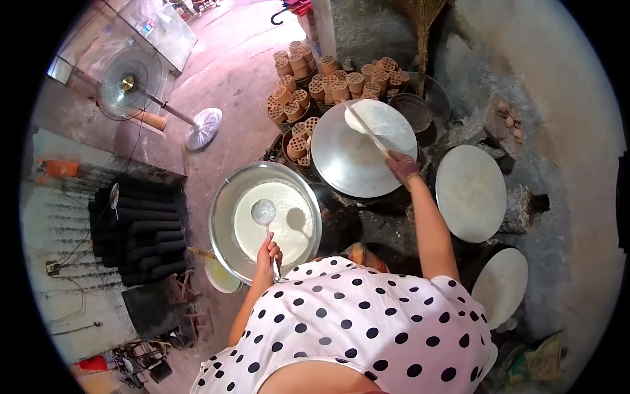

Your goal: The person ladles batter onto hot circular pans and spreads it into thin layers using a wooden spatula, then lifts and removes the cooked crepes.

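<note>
My left hand [270,253] is closed around the handle of a metal ladle [264,212]. Its bowl hangs over a wide metal basin [220,226] of white, batter-like liquid [295,240] and casts a shadow on it. My right hand [401,167], in a dark reddish glove, grips one end of a thin wooden stick [369,134]. The stick stretches over a large round metal lid [348,167], its far end by a thin white round sheet [377,117] at the lid's far side. Whether the stick touches the sheet I cannot tell.
Clay-coloured briquettes with holes [354,83] are stacked behind the lid. Two pale round discs [471,194] [500,289] stand at the right. A broom [426,33] leans behind. At the left are a standing fan [130,83], stacked black cylinders [147,233] and a pale bucket [222,276].
</note>
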`<state>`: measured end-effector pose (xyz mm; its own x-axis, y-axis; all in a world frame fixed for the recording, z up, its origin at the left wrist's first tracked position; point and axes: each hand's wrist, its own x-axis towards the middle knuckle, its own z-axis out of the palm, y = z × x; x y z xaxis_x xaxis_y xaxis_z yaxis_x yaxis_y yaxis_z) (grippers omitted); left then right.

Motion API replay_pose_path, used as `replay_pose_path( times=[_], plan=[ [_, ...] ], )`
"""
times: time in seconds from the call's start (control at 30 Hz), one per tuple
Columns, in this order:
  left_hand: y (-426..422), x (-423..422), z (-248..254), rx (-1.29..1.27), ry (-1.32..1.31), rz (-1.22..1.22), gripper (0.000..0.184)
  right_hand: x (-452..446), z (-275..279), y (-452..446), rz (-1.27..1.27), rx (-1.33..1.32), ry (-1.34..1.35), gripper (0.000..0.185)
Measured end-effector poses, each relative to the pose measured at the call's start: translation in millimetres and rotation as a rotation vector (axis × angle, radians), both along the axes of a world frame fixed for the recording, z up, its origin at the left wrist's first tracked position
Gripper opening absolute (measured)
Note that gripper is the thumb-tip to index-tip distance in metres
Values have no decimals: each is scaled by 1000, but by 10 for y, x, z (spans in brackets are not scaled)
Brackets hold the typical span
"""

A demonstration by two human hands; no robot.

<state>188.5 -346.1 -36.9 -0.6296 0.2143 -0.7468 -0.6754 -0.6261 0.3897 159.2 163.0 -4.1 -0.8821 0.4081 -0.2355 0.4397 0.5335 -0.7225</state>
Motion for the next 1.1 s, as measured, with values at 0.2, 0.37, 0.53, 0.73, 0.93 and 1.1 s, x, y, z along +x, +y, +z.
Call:
replay_pose_path(
  times=[0.2, 0.37, 0.53, 0.73, 0.93, 1.1],
  plan=[
    [-110, 190, -114, -8, -37, 44, 16, 113, -564, 59, -206, 237, -160, 51],
    [-140, 217, -235, 145, -95, 87, 17, -401, -616, -216, -162, 141, -209, 51],
    [-142, 229, -169, 163, -93, 121, 15, -124, -437, 277, 110, 118, 6, 50],
    [-255, 381, -240, 171, -76, 126, 17, -110, -406, 49, -73, 279, -149, 51],
    [-215, 406, -254, 179, -128, 153, 17, -174, -662, 154, 142, 79, -1, 48],
    [-186, 442, -206, 143, -99, 158, 17, -130, -318, 339, -55, 117, -90, 47]
  ],
)
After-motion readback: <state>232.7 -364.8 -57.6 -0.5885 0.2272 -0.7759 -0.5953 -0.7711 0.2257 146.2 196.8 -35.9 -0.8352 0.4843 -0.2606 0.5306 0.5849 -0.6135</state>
